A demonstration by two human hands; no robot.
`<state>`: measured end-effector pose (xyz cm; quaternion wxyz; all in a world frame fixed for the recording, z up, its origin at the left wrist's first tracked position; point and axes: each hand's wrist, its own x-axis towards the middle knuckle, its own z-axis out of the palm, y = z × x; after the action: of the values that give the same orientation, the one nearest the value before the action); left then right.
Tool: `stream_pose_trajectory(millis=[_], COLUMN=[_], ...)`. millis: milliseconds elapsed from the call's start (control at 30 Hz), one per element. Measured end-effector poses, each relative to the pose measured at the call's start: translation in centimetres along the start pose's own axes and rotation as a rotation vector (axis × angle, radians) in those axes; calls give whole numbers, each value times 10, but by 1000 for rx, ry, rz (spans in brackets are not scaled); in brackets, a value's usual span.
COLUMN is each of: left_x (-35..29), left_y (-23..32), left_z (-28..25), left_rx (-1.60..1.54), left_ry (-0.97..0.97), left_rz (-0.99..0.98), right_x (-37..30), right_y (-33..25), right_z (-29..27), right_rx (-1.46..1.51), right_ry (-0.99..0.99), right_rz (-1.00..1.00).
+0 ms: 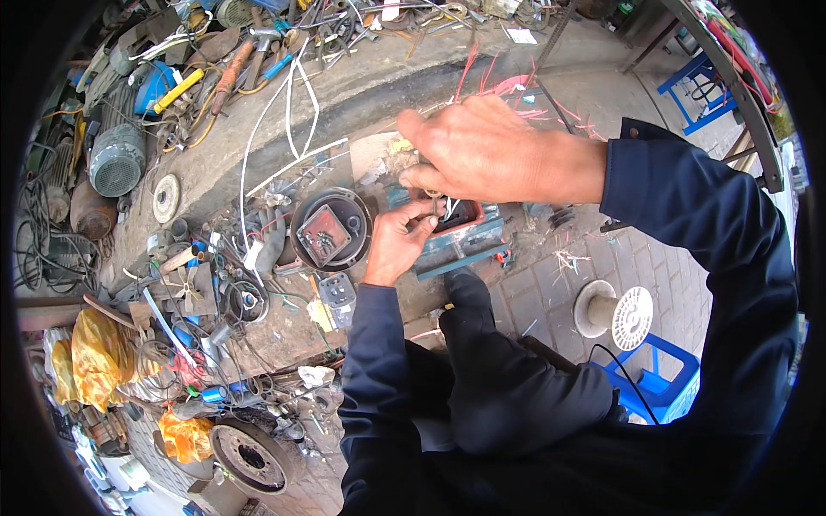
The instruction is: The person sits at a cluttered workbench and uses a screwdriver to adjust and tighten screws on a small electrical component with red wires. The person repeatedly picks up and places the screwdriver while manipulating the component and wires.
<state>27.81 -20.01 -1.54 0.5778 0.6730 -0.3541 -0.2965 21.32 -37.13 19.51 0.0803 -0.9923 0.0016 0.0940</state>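
In front of me sits a teal metal housing with an open, red-rimmed box on top. White wires show inside its opening. My left hand is at the left side of this opening, thumb and fingers pinched together beside the wires. Whatever lies between those fingertips is too small to make out. Above the box my right hand is closed, reaching in from the right. A thin dark shaft seems to run down from it toward the left fingertips, but its grip hides the rest.
Left of the housing, a round black pan holds a square tray of small parts. Motors, tools and cables crowd the left side. A white spool and a blue plastic stool stand on the paving at right.
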Motion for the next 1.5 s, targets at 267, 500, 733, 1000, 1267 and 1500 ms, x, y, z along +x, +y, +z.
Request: stream_pose_trajectory(millis=[267,500,733,1000,1267,1500], left_x=[-4,-5,-9,-12,-13,-11], left_y=[-1,-11,-3,-3,-1,-6], left_z=[-6,2,9,9,8,10], left_rx=[6,17,220,218,254,198], left_ry=[-39,-3,168,133,136,173], left_rz=[-45,81,352,266,265,295], right_x=[2,-4,0,-2,3,0], right_y=[-10,-7,-12,-5,7,23], right_z=[-2,-20,-6,2,6,6], right_rx=[16,146,-24,88,-22,118], right_ry=[217,0,119,153,193,74], right_rz=[-263,-285,-66,-129,-293,-111])
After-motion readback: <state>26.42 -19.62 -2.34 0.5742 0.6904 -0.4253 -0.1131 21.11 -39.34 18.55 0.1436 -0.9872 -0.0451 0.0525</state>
